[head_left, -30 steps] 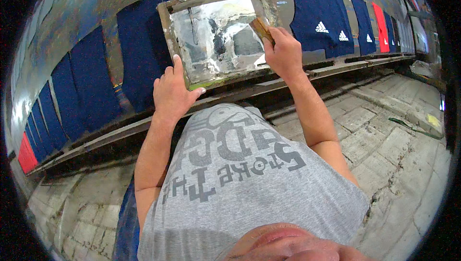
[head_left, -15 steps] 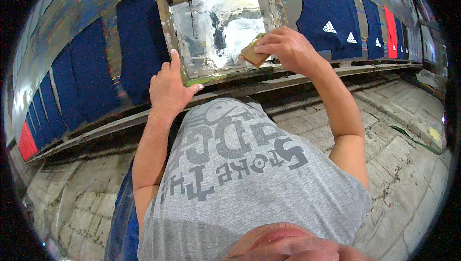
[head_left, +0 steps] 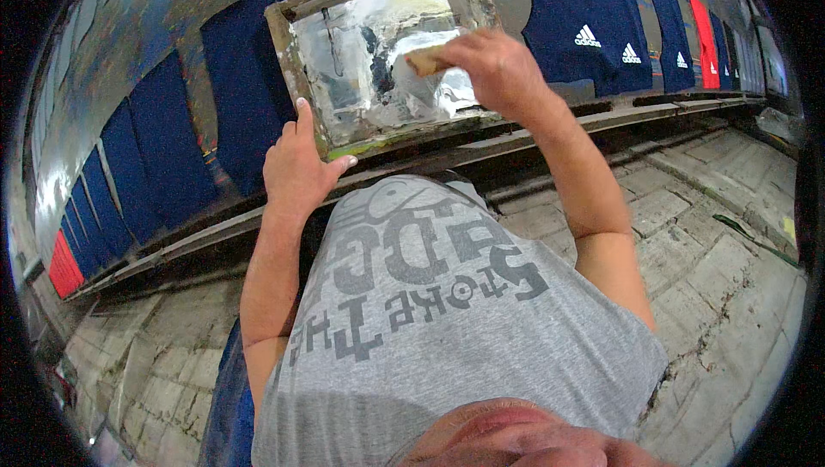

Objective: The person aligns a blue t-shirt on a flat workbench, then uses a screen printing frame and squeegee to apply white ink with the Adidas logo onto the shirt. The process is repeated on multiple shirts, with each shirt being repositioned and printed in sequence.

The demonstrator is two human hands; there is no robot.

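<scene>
The rectangular frame (head_left: pixel 286 59) is lying on the long grey table (head_left: pixel 185 24), its lower edge sitting just beside the rail (head_left: pixel 215 231) along the table's near side. White paste (head_left: pixel 421 40) is covering part of the panel inside the rim.

The left hand (head_left: pixel 296 166) is spreading half open at the frame's lower left corner, forefinger pointing up along the left edge, thumb lying by the lower edge; how firmly it is pressing cannot be told. The right hand (head_left: pixel 498 72) is closing its fingers around a tan flat tool (head_left: pixel 427 61), which is pointing left above the panel; blur is concealing whether the tool is touching.

Inside the rim, the tool is having most room toward the left. A strip of table is separating the frame from the right-hand navy cloth (head_left: pixel 576 29); the left-hand navy cloth (head_left: pixel 249 80) is lying close against the frame.
</scene>
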